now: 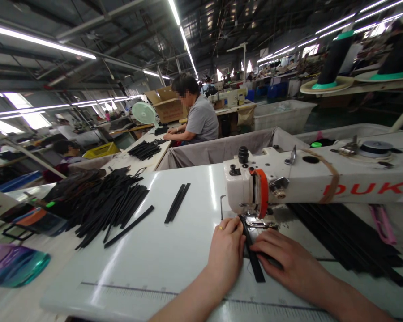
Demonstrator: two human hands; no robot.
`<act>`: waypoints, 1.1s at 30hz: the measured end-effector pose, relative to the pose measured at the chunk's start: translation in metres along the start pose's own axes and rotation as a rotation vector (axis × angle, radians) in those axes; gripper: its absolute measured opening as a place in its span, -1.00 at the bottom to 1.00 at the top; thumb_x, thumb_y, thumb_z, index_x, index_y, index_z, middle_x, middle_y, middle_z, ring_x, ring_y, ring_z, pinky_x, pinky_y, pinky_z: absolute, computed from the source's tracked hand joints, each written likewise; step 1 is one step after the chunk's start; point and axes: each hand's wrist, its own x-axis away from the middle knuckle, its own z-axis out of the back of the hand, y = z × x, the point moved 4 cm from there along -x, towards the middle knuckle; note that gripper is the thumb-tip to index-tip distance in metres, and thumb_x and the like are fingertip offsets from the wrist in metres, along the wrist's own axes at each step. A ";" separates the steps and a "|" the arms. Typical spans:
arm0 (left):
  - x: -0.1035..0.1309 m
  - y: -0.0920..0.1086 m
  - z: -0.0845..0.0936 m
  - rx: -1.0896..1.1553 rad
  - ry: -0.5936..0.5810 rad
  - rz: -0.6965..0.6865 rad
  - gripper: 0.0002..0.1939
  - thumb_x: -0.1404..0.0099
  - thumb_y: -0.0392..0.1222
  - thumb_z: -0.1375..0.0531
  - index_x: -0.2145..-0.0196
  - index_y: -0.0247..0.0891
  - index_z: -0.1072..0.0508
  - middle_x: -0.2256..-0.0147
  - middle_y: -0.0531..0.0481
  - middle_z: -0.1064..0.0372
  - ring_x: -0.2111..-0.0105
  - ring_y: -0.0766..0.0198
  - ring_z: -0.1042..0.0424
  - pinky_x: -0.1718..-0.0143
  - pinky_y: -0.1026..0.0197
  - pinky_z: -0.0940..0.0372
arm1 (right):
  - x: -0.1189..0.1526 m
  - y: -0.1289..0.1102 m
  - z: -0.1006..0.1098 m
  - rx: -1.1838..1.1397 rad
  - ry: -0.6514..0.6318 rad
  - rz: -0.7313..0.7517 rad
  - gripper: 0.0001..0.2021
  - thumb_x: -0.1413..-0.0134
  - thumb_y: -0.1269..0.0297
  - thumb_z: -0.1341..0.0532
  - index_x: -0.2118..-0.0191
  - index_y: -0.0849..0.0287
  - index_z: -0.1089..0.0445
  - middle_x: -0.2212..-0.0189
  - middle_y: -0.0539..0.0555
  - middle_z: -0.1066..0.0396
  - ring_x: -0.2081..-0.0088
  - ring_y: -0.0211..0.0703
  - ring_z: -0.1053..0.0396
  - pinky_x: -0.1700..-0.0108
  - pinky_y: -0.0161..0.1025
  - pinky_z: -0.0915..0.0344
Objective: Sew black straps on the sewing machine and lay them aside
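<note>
A narrow black fabric strip (255, 266) lies under the head of a white sewing machine (309, 172), its near end pointing towards me. My left hand (226, 246) is closed at the strip's far end, fingertips pinched down on it beside the presser foot (255, 222). My right hand (282, 252) is curled on the other side, its fingertips at the strip's right edge. A slim dark object (273, 262) shows between its fingers and thumb; its kind is unclear. The needle area is partly hidden by the machine head and my fingers.
A heap of black strips (121, 205) lies on the left, with a few strips (177, 203) nearer the machine. Long black pieces (349, 241) and a pink tool (383, 223) are beneath the machine arm. A co-worker (201, 112) sits ahead, beyond a cloth-lined bin (218, 147).
</note>
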 end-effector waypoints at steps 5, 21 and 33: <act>0.000 0.000 0.001 0.009 0.015 -0.004 -0.74 -0.30 -0.44 -0.10 0.09 -0.34 -0.46 -0.06 -0.15 -0.38 -0.05 0.03 -0.30 -0.12 -0.05 -0.29 | -0.001 -0.007 0.003 -0.044 0.001 0.073 -0.85 -0.18 0.49 -0.14 0.26 0.15 -0.43 0.36 0.04 -0.39 0.25 -0.12 -0.34 0.15 -0.14 -0.30; 0.002 0.001 0.007 0.030 0.035 0.012 -0.84 -0.31 -0.39 -0.15 0.36 -0.26 -0.51 0.22 -0.05 -0.47 0.17 0.12 -0.38 0.08 0.03 -0.36 | -0.007 0.008 -0.001 0.176 0.102 0.013 -0.75 -0.25 0.43 -0.11 0.01 0.13 -0.41 0.25 0.09 -0.45 0.19 -0.04 -0.40 0.15 -0.08 -0.40; 0.002 0.000 0.005 0.030 0.106 0.042 -0.85 -0.33 -0.33 -0.17 0.31 -0.26 -0.55 0.21 -0.07 -0.44 0.18 0.12 -0.36 0.13 0.04 -0.31 | -0.006 0.011 -0.005 0.207 0.101 -0.022 -0.71 -0.26 0.43 -0.09 -0.05 0.16 -0.36 0.17 0.14 -0.46 0.15 0.00 -0.41 0.13 -0.03 -0.41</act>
